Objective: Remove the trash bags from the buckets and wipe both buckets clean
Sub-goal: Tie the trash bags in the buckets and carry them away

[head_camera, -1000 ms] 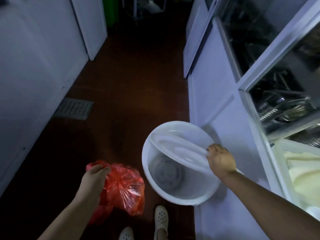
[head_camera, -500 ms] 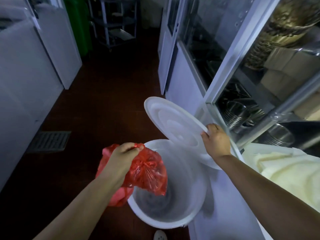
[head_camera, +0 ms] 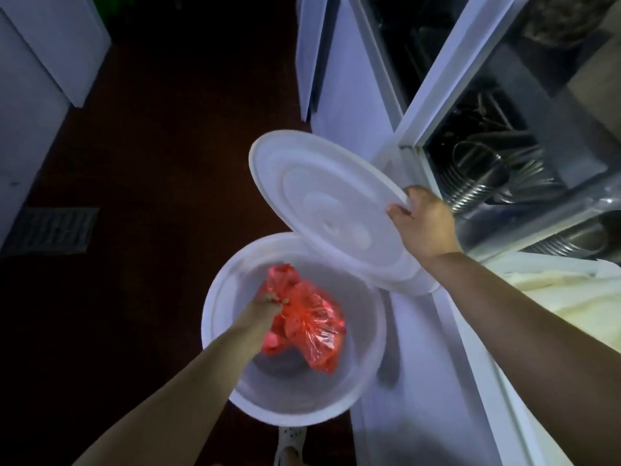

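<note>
**Red bag held inside the open white bucket, lid raised**

At far left a dark slatted floor grate (head_camera: pixel 50 230) lies in the dark red-brown floor (head_camera: pixel 161 163). The left hand (head_camera: pixel 268 306) is inside the mouth of the round white plastic bucket (head_camera: pixel 215 297), its fingers clenched around the gathered top of a crumpled translucent red plastic trash bag (head_camera: pixel 312 324), which hangs within the bucket's walls. A white perforated shoe (head_camera: pixel 290 438) shows just below the bucket. The right hand (head_camera: pixel 425 223) grips the edge of the round white plastic lid (head_camera: pixel 322 210), tilted up above the bucket's far rim. To the right, a white-framed glass cabinet (head_camera: pixel 437 85) holds stacked shiny metal bowls (head_camera: pixel 477 183). A white tub (head_camera: pixel 537 264) at far right contains pale yellow folded material (head_camera: pixel 564 297). No writing is legible anywhere.
</note>
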`<action>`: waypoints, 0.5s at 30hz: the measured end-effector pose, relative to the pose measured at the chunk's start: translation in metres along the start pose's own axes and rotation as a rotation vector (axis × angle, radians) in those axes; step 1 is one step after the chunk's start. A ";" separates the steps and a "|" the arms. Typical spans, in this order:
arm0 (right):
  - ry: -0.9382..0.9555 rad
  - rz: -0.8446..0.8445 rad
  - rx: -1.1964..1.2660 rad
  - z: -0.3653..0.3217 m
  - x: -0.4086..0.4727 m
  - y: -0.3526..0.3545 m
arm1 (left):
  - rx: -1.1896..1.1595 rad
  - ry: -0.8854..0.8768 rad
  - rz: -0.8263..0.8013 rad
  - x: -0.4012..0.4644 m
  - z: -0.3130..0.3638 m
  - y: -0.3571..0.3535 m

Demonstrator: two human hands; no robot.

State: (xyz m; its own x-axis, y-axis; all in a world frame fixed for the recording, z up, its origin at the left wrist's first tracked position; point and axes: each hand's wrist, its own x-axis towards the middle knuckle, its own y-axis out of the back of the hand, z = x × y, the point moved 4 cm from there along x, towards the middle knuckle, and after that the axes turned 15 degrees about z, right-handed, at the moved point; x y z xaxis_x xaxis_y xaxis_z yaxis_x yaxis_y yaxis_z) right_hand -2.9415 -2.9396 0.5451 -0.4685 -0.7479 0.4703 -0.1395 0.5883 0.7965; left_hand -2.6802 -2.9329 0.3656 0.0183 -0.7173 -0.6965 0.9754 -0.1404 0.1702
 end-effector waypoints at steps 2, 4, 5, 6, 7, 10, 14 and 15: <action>-0.046 -0.004 0.006 0.014 0.000 -0.013 | 0.070 0.012 -0.027 0.026 -0.025 -0.026; -0.106 0.017 0.021 0.028 -0.002 -0.024 | 0.156 0.043 -0.068 0.050 -0.053 -0.048; -0.131 0.023 0.042 0.034 -0.004 -0.028 | 0.198 0.067 -0.078 0.060 -0.067 -0.056; -0.150 0.020 0.069 0.039 -0.006 -0.033 | 0.228 0.091 -0.077 0.068 -0.079 -0.060; -0.160 0.015 0.089 0.044 -0.008 -0.037 | 0.251 0.120 -0.070 0.076 -0.091 -0.063; -0.182 0.003 0.120 0.055 -0.016 -0.044 | 0.299 0.187 -0.044 0.092 -0.118 -0.060; -0.201 -0.016 0.148 0.057 -0.025 -0.046 | 0.337 0.178 -0.050 0.104 -0.133 -0.038; -0.199 -0.019 0.145 0.056 -0.027 -0.045 | 0.313 0.173 -0.035 0.103 -0.131 -0.031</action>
State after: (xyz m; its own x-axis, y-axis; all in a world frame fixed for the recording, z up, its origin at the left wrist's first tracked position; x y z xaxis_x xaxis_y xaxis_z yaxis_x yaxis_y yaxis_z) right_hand -2.9718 -2.9290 0.4750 -0.6252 -0.6926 0.3598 -0.2671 0.6231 0.7352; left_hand -2.6800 -2.9129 0.1972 0.0490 -0.5858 -0.8089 0.8617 -0.3847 0.3308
